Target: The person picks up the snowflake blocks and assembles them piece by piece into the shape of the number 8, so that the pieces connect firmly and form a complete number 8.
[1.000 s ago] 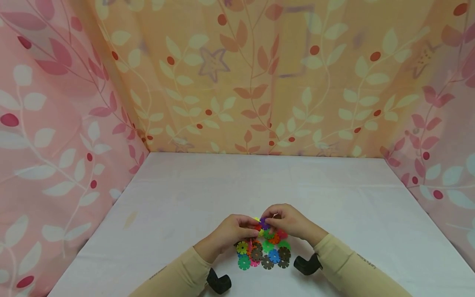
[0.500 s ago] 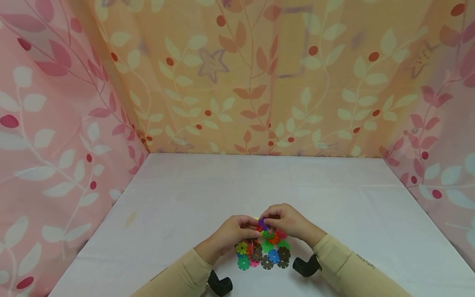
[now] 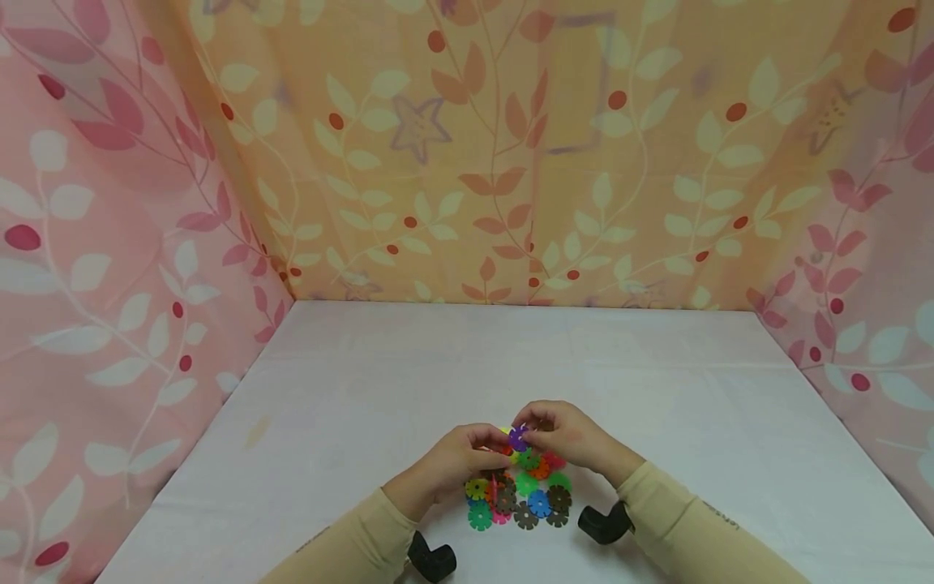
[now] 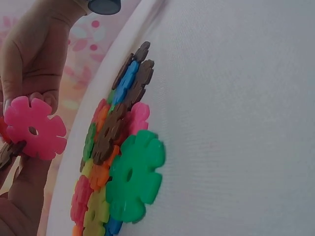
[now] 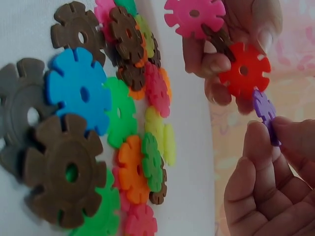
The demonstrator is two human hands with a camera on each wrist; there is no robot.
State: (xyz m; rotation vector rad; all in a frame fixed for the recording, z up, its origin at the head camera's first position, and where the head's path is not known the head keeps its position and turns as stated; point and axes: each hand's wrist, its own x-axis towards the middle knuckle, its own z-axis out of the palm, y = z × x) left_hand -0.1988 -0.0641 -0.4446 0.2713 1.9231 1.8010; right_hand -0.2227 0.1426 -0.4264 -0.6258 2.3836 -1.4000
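The left hand [image 3: 456, 462] is grasping a short chain of slotted, flower-shaped plastic discs: a pink disc [image 5: 206, 18], a dark brown disc [image 5: 218, 41] and a red disc [image 5: 252, 78]. The right hand's fingers are pinching a purple slotted plastic disc [image 5: 266, 112], whose rim is meeting the red one's edge; whether the slots are interlocking, I cannot tell. Both hands are working above the white cloth-covered counter [image 3: 467, 357], roughly midway between its left and right edges and well apart from its far edge. Just nearer the wearer, a multicoloured pile of similar discs [image 3: 527, 485] is lying. Small dark lettering [image 3: 721, 514] is running along the beige right sleeve [image 3: 700, 539], too small for reading. Floral-patterned orange cloth [image 3: 467, 203] is hanging behind the far edge.
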